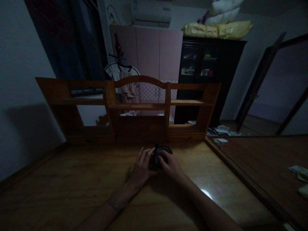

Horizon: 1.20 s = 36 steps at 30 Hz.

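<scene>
A small dark round object (160, 153) lies on the wooden desk (72, 179), just in front of the wooden shelf unit (134, 109). My left hand (141, 166) rests at its left side, fingers spread and touching it. My right hand (169, 164) lies on its right side with fingers curled over the top. The room is dim, so I cannot make out what the object is.
The shelf unit runs along the desk's back edge. A second dark table (269, 166) adjoins on the right, with papers (299, 173) at its far right. Behind stand a pink wardrobe (149, 57), a dark cabinet (204, 70) and hanging clothes (125, 83).
</scene>
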Motion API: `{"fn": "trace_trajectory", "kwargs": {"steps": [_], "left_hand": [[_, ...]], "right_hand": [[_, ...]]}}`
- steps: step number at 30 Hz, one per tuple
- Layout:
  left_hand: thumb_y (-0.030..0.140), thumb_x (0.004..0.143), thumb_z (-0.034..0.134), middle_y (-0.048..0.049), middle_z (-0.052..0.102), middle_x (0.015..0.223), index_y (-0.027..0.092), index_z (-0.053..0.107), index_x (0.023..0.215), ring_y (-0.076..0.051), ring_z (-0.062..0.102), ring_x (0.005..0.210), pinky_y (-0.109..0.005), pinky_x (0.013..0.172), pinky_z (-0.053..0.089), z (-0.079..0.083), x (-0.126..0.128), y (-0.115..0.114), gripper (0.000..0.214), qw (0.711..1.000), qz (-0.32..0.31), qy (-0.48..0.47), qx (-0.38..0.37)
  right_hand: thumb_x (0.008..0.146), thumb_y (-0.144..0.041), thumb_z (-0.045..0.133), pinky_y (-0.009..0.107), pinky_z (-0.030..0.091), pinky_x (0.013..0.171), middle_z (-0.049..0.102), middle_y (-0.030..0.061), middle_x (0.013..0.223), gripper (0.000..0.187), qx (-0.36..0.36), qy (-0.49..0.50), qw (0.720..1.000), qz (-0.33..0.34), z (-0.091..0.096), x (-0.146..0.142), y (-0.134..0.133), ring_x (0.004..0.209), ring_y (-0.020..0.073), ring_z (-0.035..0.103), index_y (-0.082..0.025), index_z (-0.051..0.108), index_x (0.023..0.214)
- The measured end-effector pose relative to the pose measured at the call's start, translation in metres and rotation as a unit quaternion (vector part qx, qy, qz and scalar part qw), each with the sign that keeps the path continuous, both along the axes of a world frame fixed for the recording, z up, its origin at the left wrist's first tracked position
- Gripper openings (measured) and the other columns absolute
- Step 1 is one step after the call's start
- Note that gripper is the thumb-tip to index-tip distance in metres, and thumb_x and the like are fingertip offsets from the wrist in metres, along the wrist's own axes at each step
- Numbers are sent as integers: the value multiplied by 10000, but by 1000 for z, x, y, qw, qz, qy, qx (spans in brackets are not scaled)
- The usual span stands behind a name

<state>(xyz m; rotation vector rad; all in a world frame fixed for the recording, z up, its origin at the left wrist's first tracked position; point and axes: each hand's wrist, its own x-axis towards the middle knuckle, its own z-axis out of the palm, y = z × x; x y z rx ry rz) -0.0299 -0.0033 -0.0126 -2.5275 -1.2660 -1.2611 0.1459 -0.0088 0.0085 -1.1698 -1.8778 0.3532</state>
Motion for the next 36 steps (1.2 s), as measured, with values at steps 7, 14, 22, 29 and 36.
{"fn": "trace_trajectory", "kwargs": {"steps": [7,14,22,29,36], "left_hand": [[327,693,758,-82,488,1288,256,278,1407,-301,373,1313,-576,1130,248,3,0,-2,863,1000,-26,0,0],[329,694,757,-78,480,1291,278,272,1413,-305,374,1314,-575,1121,269,5,0,-4,869,999,-38,-1,-1],[336,691,760,-85,502,1258,236,278,1413,-272,447,1246,-552,1154,204,5,1,-3,874,999,-30,19,24],[340,672,773,-79,497,1291,259,283,1410,-303,411,1283,-579,1133,225,1,-1,2,889,999,-5,-9,33],[308,667,785,-69,491,1310,278,285,1410,-299,393,1300,-567,1125,256,1,-2,1,896,999,-2,-25,23]], "right_hand": [[913,-269,478,295,476,795,691,69,990,250,-2,-1,1000,10,0,0,1,899,201,647,-207,603,1120],[913,-277,471,291,470,783,687,66,979,239,5,-17,1000,1,-2,1,2,893,200,641,-215,612,1097],[917,-286,451,284,454,785,683,58,968,260,-20,-4,1000,22,0,3,2,873,193,633,-214,606,1113],[808,-168,418,306,456,875,661,31,1073,383,-136,131,975,119,4,6,8,1006,191,596,-210,604,1141],[735,-226,591,344,476,887,680,30,1061,356,-223,245,934,137,2,-1,10,1026,223,612,-225,615,1091]]}}
